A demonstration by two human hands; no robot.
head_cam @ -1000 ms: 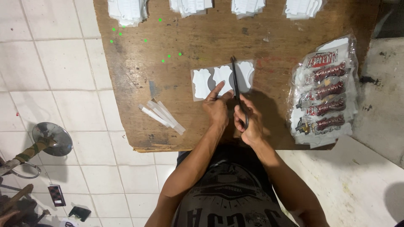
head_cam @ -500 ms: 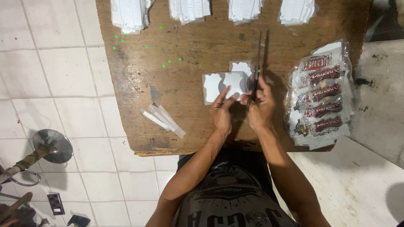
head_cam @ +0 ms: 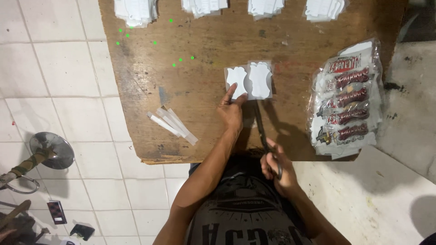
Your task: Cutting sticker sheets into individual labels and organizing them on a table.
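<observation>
- Clear plastic package (head_cam: 346, 97) of red-and-dark printed stickers, right edge of the wooden board (head_cam: 200, 41).
- Four stacks of white cut-outs (head_cam: 135, 10) along the top edge, all cut off by the frame.
- Centre: white sticker sheet (head_cam: 250, 80), two shapes on it; left hand (head_cam: 231, 111) flat, fingertips pressing its lower edge.
- Right hand (head_cam: 277, 165) closed round the scissors (head_cam: 262, 129); blades look shut, hard to make out.
- A few white strips (head_cam: 172, 124), lower left.

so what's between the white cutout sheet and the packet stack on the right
Only bare wooden board lies between the white cutout sheet and the packet stack, as the head view shows.
</observation>
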